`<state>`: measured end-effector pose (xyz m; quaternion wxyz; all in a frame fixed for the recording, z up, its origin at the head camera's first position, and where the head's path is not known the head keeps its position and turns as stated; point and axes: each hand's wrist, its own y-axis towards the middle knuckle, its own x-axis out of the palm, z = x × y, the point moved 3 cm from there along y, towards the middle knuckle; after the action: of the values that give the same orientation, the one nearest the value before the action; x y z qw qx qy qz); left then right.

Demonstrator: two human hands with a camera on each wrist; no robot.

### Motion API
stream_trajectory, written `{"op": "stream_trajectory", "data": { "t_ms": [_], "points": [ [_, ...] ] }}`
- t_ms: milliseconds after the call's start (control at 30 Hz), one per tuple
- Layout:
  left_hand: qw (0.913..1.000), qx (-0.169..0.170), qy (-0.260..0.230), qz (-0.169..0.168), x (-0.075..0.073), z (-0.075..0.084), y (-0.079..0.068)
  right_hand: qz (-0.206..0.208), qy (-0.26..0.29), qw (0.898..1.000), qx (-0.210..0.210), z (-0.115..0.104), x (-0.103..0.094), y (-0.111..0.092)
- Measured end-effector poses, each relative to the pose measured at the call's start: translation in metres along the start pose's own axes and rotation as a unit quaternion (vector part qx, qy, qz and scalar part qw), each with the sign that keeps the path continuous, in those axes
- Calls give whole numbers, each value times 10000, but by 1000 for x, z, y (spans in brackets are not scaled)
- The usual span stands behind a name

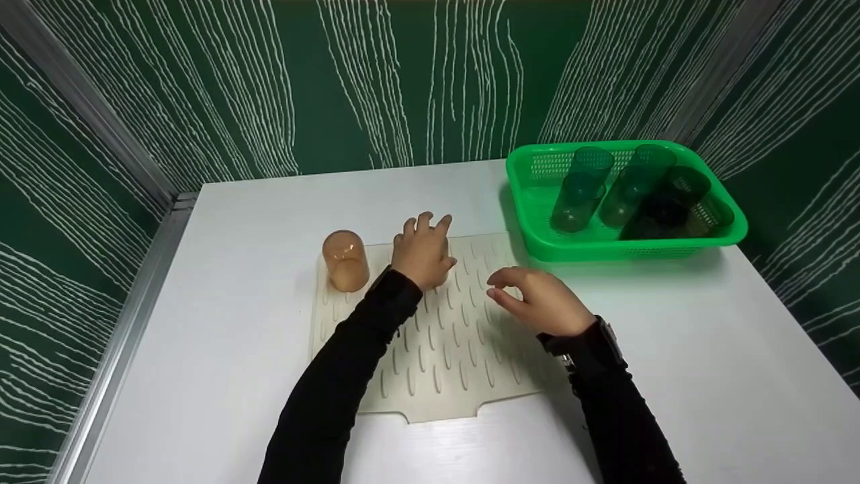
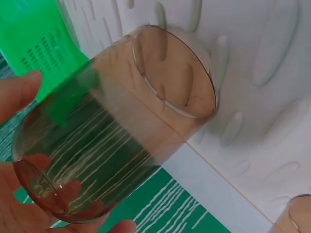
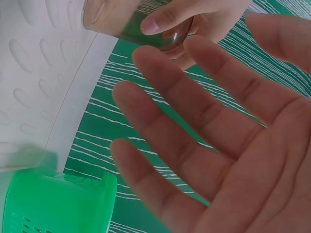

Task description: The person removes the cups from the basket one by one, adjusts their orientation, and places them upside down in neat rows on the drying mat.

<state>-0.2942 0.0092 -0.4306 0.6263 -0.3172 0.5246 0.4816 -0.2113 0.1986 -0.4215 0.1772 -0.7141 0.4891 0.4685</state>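
Note:
My left hand (image 1: 423, 254) grips a clear orange cup (image 2: 121, 121) over the far part of a cream ribbed mat (image 1: 457, 363). In the head view the hand hides this cup. The left wrist view shows it tilted, one end close to the mat (image 2: 262, 97), with fingers (image 2: 14, 97) around the other end. The right wrist view shows the same cup (image 3: 126, 19) with a finger across it. A second orange cup (image 1: 345, 260) stands upside down on the mat's far left corner. My right hand (image 1: 531, 299) hovers open above the mat's right side, holding nothing, its fingers (image 3: 194, 97) spread.
A green plastic basket (image 1: 625, 252) sits at the table's back right and holds several green cups (image 1: 578, 191). The white table (image 1: 705, 376) ends at a metal rail on the left. Green patterned walls surround it.

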Motion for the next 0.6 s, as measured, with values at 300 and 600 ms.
{"op": "stream_trajectory", "data": {
  "t_ms": [300, 600],
  "points": [
    [9981, 298, -88, 531, -4, -3, -17, -35, 21, 10000, -5, 1, 1, 1],
    [9879, 639, -192, 1400, -13, -3, -51, 20, -16, 10000, -17, 1, 1, 1]
  ]
}}
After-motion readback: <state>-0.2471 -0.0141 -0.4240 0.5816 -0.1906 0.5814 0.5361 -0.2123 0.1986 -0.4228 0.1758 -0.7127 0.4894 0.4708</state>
